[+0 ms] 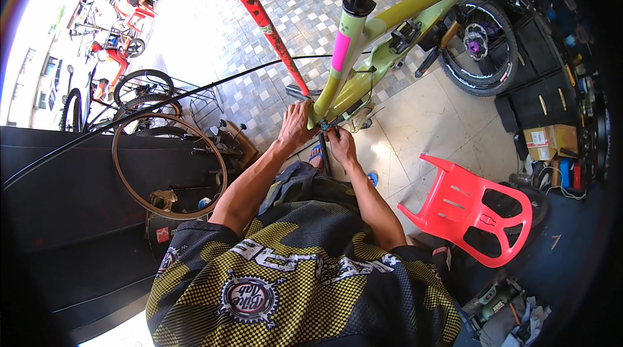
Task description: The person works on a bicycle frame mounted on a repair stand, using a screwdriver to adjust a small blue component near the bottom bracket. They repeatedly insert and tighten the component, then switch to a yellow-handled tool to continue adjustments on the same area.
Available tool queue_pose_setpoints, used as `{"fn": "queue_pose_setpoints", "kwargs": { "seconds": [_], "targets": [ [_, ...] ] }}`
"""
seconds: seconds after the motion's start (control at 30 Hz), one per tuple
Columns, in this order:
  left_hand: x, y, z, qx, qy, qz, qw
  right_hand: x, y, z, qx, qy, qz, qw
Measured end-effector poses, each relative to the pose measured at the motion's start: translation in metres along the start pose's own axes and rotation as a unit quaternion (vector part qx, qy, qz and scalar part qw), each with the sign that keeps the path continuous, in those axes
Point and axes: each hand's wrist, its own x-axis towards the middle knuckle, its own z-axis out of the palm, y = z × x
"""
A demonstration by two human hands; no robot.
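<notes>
An olive-green bicycle frame (pixel 350 97) with a pink band stands in front of me, its near end at my hands. My left hand (pixel 297 123) is closed round the left side of that near end, with part of its fingers hidden. Just to the right, my right hand (pixel 341 144) is closed in a pinch beside a small blue part (pixel 325 125) under the frame. What its fingers hold is too small to make out. A dark bar (pixel 324 152) hangs down between my hands.
A red pole (pixel 263 22) slants down to the frame from the far left. A long black cable (pixel 195 89) crosses to the left, above a brown wheel rim (pixel 115 159). A red plastic chair (pixel 464 201) stands at right, near a cardboard box (pixel 549 142). A wheel (pixel 500 48) is farther back.
</notes>
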Motion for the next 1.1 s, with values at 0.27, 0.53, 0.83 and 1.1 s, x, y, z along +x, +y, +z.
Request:
{"fn": "queue_pose_setpoints", "kwargs": {
  "seconds": [0.27,0.53,0.83,1.1],
  "targets": [
    [0.001,0.0,-0.002,-0.013,-0.003,0.006,1.0,-0.003,-0.001,0.002,0.076,-0.008,0.006,0.997],
    [-0.001,0.002,-0.001,-0.011,-0.001,0.0,1.0,-0.008,-0.003,0.0,0.047,0.044,0.015,0.998],
    [0.001,0.0,-0.001,-0.014,-0.012,-0.014,1.0,-0.009,-0.015,-0.005,-0.078,0.068,-0.07,0.992],
    [-0.002,0.002,-0.003,0.0,-0.014,-0.012,1.0,-0.006,-0.007,0.005,-0.038,0.038,-0.024,0.998]
  ]
}}
